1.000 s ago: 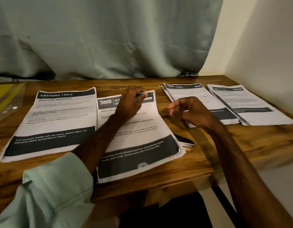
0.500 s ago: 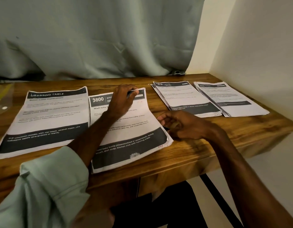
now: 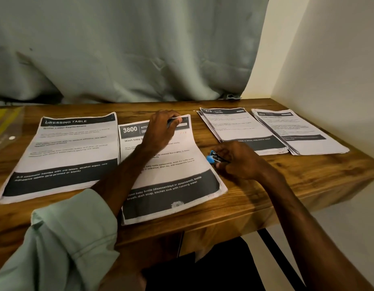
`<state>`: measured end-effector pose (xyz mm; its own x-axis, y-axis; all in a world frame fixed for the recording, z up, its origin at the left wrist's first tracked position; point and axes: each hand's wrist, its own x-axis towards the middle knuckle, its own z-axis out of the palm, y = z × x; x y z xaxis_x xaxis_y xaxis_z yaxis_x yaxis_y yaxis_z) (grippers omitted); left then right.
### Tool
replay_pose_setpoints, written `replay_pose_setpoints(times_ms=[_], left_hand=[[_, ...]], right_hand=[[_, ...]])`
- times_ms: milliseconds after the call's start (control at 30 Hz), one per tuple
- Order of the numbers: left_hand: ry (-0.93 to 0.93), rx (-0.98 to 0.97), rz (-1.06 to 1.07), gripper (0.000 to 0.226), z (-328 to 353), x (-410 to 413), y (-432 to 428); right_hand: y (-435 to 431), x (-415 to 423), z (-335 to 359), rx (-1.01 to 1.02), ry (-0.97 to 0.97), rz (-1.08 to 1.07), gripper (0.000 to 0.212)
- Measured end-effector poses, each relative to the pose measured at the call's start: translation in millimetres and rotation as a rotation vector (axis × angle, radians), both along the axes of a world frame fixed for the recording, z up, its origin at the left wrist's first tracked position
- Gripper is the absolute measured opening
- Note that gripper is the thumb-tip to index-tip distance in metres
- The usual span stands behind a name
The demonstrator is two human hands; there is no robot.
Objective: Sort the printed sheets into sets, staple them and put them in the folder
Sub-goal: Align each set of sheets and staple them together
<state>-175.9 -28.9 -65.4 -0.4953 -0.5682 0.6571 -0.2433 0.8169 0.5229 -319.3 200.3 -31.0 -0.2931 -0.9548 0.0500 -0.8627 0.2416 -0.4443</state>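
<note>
Several sets of printed sheets lie in a row on the wooden desk (image 3: 266, 192). The "DRESSING TABLE" set (image 3: 62, 152) is at the left, the "3800" set (image 3: 173, 177) in the middle, and two more sets, "1870" (image 3: 240, 129) and another (image 3: 295, 131), at the right. My left hand (image 3: 160, 127) rests on the top of the 3800 set and pinches a thin dark pen. My right hand (image 3: 236, 158) grips a small blue stapler (image 3: 213, 157) on the desk just right of that set. A clear folder with yellow inside (image 3: 5, 124) lies at the far left edge.
A grey-green curtain (image 3: 123, 49) hangs behind the desk. A pale wall (image 3: 333, 59) closes off the right side, close to the rightmost set. The desk's front edge runs under my forearms, with dark floor below.
My right hand dropped from above the desk to the surface beside the 3800 set and took hold of the stapler, which now shows its blue end. My left hand stayed put.
</note>
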Motion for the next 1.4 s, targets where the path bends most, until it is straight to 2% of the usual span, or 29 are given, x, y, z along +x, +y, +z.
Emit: replay_pose_setpoints(times_ms=[100, 200, 267, 400, 533, 633, 733, 800, 967, 1033, 1100, 1200, 1333, 1400], left_hand=[[0.021, 0.007, 0.006, 0.028, -0.1, 0.0, 0.7], [0.035, 0.011, 0.017, 0.027, -1.0, -0.4, 1.3], [0.033, 0.029, 0.020, 0.027, -3.4, -1.9, 0.0], [0.017, 0.053, 0.011, 0.030, -4.3, -4.2, -5.2], [0.014, 0.078, 0.002, 0.030, -5.9, -6.4, -6.5], [0.020, 0.102, 0.019, 0.028, -7.8, -7.1, -8.6], [0.026, 0.129, 0.029, 0.028, -7.6, -7.6, -8.6], [0.019, 0.148, 0.024, 0.031, -8.0, -8.3, -8.5], [0.021, 0.164, 0.025, 0.027, -6.8, -7.3, -7.8], [0.036, 0.165, 0.024, 0.024, -6.6, -6.7, -8.4], [0.044, 0.166, 0.025, 0.026, -7.7, -7.0, -9.8], [0.030, 0.165, 0.042, 0.026, -9.5, -7.9, -12.1], [0.023, 0.165, 0.048, 0.032, -9.9, -8.8, -10.4], [0.012, 0.150, 0.054, 0.033, -8.8, -9.3, -8.8]], right_hand=[[0.1, -5.3, 7.6, -0.085, -0.018, -0.104, 0.039], [-3.6, -7.7, 17.7, -0.241, -0.166, -0.143, 0.036], [-10.7, -5.9, 25.0, -0.296, -0.407, -0.136, 0.032], [-39.9, 0.8, 28.4, -0.333, -1.084, -0.084, 0.022], [-70.5, -3.6, 25.5, -0.319, -1.496, -0.084, 0.035], [-98.1, -15.9, 23.7, -0.272, -1.647, -0.033, 0.050], [-120.0, -27.3, 20.6, -0.306, -1.622, -0.016, 0.058], [-129.7, -27.9, 19.1, -0.328, -1.534, -0.028, 0.059], [-136.7, -3.6, 10.8, -0.456, -1.068, -0.200, 0.042], [-134.2, -1.7, 8.3, -0.472, -0.958, -0.218, 0.040], [-130.6, -6.5, 6.9, -0.496, -0.920, -0.182, 0.036], [-125.3, -19.5, 6.2, -0.474, -0.763, -0.111, 0.025], [-121.0, -23.5, 4.2, -0.391, -0.680, 0.004, 0.023], [-123.4, -22.2, 3.2, -0.372, -0.596, 0.048, 0.029]])
